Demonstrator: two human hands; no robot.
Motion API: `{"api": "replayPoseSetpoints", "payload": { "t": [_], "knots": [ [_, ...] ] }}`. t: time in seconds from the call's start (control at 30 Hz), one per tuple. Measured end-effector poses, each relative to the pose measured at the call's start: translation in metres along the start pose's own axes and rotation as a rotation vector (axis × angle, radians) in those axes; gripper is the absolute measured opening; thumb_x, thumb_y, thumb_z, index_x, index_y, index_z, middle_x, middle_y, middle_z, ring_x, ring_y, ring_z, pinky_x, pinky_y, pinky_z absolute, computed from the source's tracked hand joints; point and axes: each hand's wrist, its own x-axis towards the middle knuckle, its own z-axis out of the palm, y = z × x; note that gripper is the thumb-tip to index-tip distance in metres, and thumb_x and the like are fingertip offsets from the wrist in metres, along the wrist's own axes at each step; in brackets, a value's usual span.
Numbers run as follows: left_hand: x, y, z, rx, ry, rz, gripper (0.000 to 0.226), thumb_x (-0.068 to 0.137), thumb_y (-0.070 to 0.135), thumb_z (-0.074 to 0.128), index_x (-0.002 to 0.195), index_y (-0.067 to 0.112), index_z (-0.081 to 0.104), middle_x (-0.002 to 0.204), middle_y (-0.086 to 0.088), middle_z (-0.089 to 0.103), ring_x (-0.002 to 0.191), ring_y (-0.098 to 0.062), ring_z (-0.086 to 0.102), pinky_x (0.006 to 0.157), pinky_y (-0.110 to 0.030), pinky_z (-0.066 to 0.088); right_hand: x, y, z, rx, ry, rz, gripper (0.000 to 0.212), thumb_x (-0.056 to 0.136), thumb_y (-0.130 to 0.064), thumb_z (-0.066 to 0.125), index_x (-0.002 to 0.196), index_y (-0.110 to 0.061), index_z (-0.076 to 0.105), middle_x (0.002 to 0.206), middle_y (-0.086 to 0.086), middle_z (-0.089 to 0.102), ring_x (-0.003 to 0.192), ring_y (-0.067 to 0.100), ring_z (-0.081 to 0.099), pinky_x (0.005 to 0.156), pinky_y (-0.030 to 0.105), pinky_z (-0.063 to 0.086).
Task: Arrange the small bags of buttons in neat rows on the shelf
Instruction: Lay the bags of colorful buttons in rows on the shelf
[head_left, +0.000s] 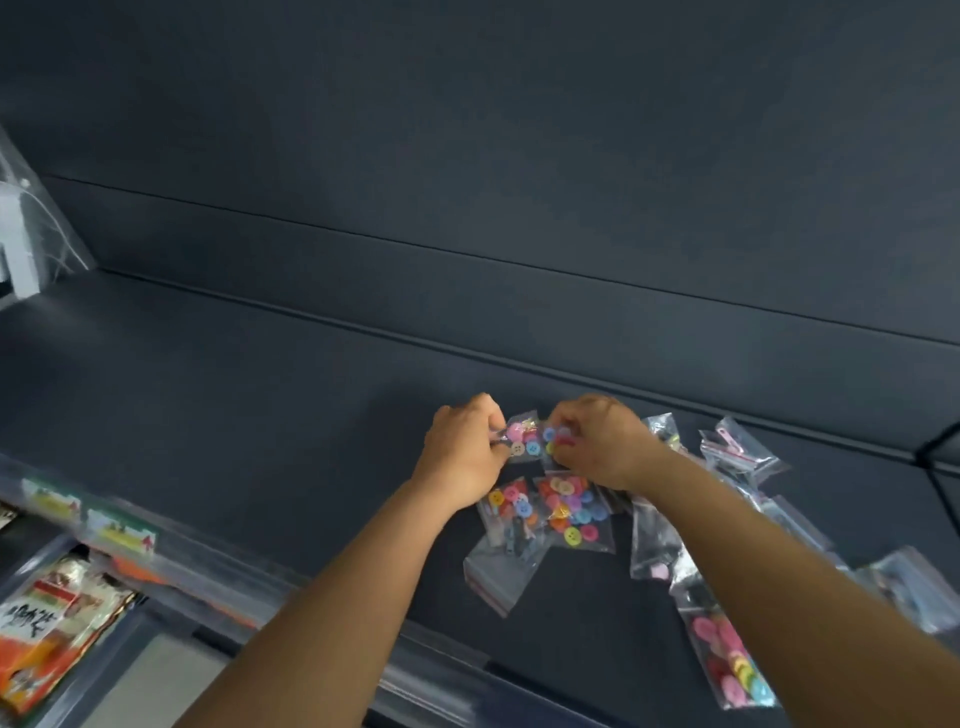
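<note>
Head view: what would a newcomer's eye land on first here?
First the two hands, left hand and right hand, meeting at mid-shelf and pinching a held bag of bright buttons between them. Next, the loose bags scattered untidily on the dark shelf just below and right of the hands, one pink-filled bag nearest the front edge. At lower left, orange packets sit on a lower level.

Dark blue-grey back panel (467, 156) behind; snack packets (57, 623) fill the lower tier.
</note>
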Motion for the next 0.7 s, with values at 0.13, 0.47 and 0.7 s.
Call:
{"api": "replayPoseSetpoints", "payload": {
  "t": [0.13,0.47,0.7],
  "knots": [
    [-0.001,0.009,-0.007,-0.247,0.003,0.03,0.019,0.085,0.019,0.064,0.101,0.023,0.056,0.08,0.012,0.058,0.072,-0.004,0.056,0.061,-0.015,0.042,-0.014,-0.005,-0.008,0.305,0.252,0.114,0.018,0.078,-0.013,0.064,0.071,-0.027,0.055,0.066,-0.011,0.056,0.061,0.007,0.052,0.049,0.013,0.036],
    [-0.007,0.074,-0.004,-0.538,0.008,0.174,0.01,0.086,0.023,0.062,0.086,0.015,0.069,0.081,0.007,0.07,0.075,-0.007,0.064,0.068,-0.022,0.049,-0.088,0.006,-0.04,1.159,0.585,0.353,0.02,0.083,-0.001,0.064,0.069,-0.014,0.06,0.063,0.002,0.063,0.056,0.012,0.053,0.053,0.021,0.045],
    [-0.032,0.15,0.031,-0.699,-0.211,0.219,0.02,0.087,0.026,0.06,0.074,0.014,0.068,0.069,-0.004,0.07,0.054,-0.006,0.062,0.05,-0.021,0.05,-0.148,0.033,-0.051,1.42,0.83,0.426,0.014,0.084,0.007,0.06,0.085,-0.007,0.062,0.071,0.005,0.067,0.056,0.01,0.061,0.06,0.023,0.053]
  ]
}}
